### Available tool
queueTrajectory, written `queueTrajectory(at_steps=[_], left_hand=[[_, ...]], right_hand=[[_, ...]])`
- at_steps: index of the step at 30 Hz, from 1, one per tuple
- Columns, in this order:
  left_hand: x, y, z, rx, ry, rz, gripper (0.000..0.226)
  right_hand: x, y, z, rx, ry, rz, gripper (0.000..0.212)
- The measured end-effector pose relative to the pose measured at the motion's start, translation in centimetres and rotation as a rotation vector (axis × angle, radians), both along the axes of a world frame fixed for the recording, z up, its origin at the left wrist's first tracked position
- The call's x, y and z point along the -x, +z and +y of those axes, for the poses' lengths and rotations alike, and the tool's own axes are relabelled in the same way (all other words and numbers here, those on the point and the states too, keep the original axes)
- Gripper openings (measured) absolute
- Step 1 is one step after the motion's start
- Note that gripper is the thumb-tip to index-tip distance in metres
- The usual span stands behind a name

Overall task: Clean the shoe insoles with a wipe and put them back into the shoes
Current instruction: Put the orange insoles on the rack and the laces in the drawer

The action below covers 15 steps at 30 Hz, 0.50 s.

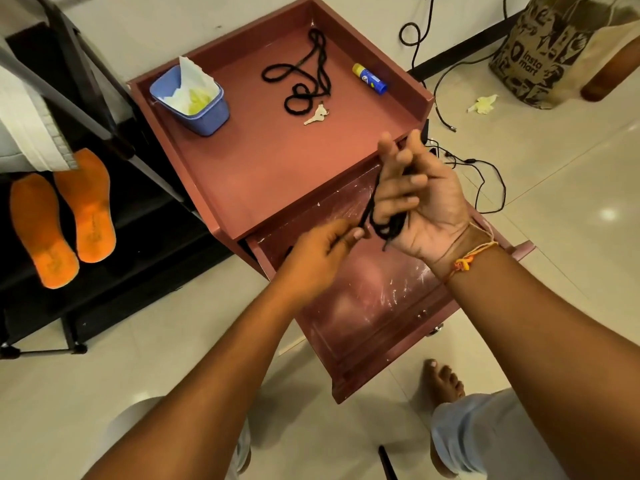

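Nearest to the camera, a bare foot (443, 379) stands on the floor tiles, and both forearms reach forward over the open drawer (363, 299) of the red table (270, 157).

The left hand (318, 249) pinches the free end of a black lace (382, 228) between thumb and fingertip. The right hand (420, 202) has its palm turned up. This lace is wound round it in a coil: two of its fingers point straight upward, and the others bend over the loops to keep them.

So both hands are busy with the lace, and I judge that neither is free for the insoles at this moment.

The two orange insoles (65, 223) lie well apart from the hands, far to the left, side by side on a black shelf. Their long axes run away from the person, with the wide ends nearer. A pale cloth (31, 126) hangs over the far ends. The left hand is the nearer one to them and must travel sideways to the left, past the table edge.

Further on the table top stand a blue tub (207, 116) with a white wipe (190, 77) in it, beyond the left hand. To the right of it lie a second lace (304, 81), a key (317, 116) and a glue stick (370, 79).

No shoes are in view.
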<state>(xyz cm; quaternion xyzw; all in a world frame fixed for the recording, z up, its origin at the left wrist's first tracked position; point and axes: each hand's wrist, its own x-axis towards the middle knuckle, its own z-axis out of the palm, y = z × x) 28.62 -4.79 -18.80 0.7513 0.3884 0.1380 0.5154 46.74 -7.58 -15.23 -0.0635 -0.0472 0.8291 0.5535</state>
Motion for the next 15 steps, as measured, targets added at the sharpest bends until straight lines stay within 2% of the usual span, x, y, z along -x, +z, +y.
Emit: queueTrajectory(at_steps=[2, 4, 6, 8, 9, 13, 15], left_hand=[[-0.3, 0.3, -0.7, -0.027, -0.138, 0.127, 0.02], [-0.5, 0.7, -1.2, -0.069, -0.233, 0.158, 0.022], [-0.3, 1.1, -1.1, -0.072, -0.234, 0.124, 0.022], [0.0, 1.5, -0.4, -0.051, -0.181, 0.073, 0.017], [0.2, 1.7, 0.0, -0.058, -0.145, 0.035, 0.014], [1.1, 1.9, 1.7, -0.083, 0.099, -0.123, 0.014], [1.4, 1.8, 2.1, -0.078, 0.202, -0.164, 0.015]], right_hand=[[0.0, -0.3, 0.4, 0.049, -0.258, -0.036, 0.05], [-0.1, -0.5, 0.7, 0.123, -0.423, -0.256, 0.044], [-0.1, -1.1, 0.8, 0.19, -0.46, -0.767, 0.041], [0.3, -1.7, 0.7, 0.165, -0.374, -1.306, 0.041], [0.7, -1.8, 0.6, 0.133, -0.295, -1.461, 0.041], [1.7, -0.7, 0.1, 0.025, 0.047, -1.653, 0.052], [2.0, -0.4, -0.2, 0.007, 0.219, -1.588, 0.068]])
